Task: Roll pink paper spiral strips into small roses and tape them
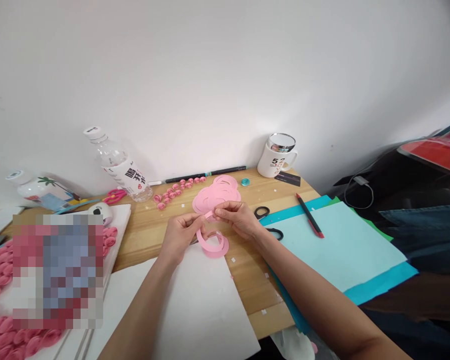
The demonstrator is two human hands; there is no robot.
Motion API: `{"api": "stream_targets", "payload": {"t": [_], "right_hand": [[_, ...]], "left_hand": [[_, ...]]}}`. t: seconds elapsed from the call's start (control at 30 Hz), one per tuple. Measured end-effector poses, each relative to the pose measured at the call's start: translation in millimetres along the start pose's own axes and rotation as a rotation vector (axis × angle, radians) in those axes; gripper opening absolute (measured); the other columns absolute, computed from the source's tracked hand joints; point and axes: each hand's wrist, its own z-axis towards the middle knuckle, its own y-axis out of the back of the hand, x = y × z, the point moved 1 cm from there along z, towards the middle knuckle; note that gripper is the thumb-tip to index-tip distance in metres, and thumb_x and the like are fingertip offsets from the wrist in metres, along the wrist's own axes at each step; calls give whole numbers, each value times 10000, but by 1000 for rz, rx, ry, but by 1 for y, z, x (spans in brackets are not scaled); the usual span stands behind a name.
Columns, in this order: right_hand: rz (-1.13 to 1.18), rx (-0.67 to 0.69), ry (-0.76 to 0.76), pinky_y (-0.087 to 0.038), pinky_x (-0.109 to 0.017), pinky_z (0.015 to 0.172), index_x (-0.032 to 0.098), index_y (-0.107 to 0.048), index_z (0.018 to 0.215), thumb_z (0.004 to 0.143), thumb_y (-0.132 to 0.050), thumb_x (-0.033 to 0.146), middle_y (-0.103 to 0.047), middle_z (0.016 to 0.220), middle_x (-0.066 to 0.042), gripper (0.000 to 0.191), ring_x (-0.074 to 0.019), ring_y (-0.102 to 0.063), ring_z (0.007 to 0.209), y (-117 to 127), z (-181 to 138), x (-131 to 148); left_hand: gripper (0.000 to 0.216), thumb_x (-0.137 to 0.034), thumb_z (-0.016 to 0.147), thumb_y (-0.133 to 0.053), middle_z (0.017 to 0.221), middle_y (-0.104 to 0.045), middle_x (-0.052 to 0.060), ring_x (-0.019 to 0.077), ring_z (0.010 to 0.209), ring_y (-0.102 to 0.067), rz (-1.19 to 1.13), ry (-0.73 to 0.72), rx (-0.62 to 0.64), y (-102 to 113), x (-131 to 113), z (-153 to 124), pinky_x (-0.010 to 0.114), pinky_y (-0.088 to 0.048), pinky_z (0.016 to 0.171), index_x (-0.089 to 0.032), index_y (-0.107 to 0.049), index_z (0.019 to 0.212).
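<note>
Between my two hands runs a curling pink paper strip (pixel 214 250), cut as a spiral, its loops hanging over a white sheet (pixel 206 300). My left hand (pixel 182 235) pinches the strip near its upper end. My right hand (pixel 238 217) is closed on the same end, fingertips a short way from the left ones. Just beyond the hands lies a pile of pink paper spirals (pixel 219 190). Small rolled pink paper roses (pixel 176 189) sit in rows to the left of that pile. One teal rolled rose (pixel 245 182) rests at its right.
A plastic bottle (pixel 122 167) and a white mug (pixel 276 156) stand by the wall. Black-handled scissors (pixel 262 212) lie beside blue paper sheets (pixel 337 250) with a red-black pen (pixel 309 215) on top. At left is a board with many pink roses (pixel 7 325), partly blurred out.
</note>
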Motion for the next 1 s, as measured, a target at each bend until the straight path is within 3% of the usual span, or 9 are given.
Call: {"api": "stream_targets", "payload": {"t": [0.17,0.47,0.7,1.0], "right_hand": [[-18,53,2,-496,-289,761,169,-705,752,566,-764,237,-698,768,-28,207,-131,-633,710,-1,0,0],[-30,-6,20,-502,-267,677,168,-687,689,545,-772,206,-673,670,3,172,-120,-631,627,0,0,-1],[-78,18,38,-459,-217,578,164,-669,637,546,-772,193,-646,610,14,141,-78,-560,559,0,-1,-1],[-49,69,10,-488,-292,773,168,-704,780,610,-738,248,-693,797,-35,191,-135,-625,740,2,0,-3]], "left_hand": [[270,-379,670,-636,495,-558,-5,95,438,-495,-26,23,-24,1,-1,0,221,-405,471,-137,-602,555],[223,-336,693,-631,545,-621,20,116,516,-558,-59,68,-11,-3,-4,-2,244,-467,574,-128,-635,612],[228,-328,704,-627,554,-617,15,113,518,-561,-39,21,17,-5,-2,-2,249,-475,604,-132,-617,587],[232,-344,685,-639,542,-592,4,107,500,-541,-69,46,-8,-2,-2,-2,230,-450,551,-131,-612,596]]}}
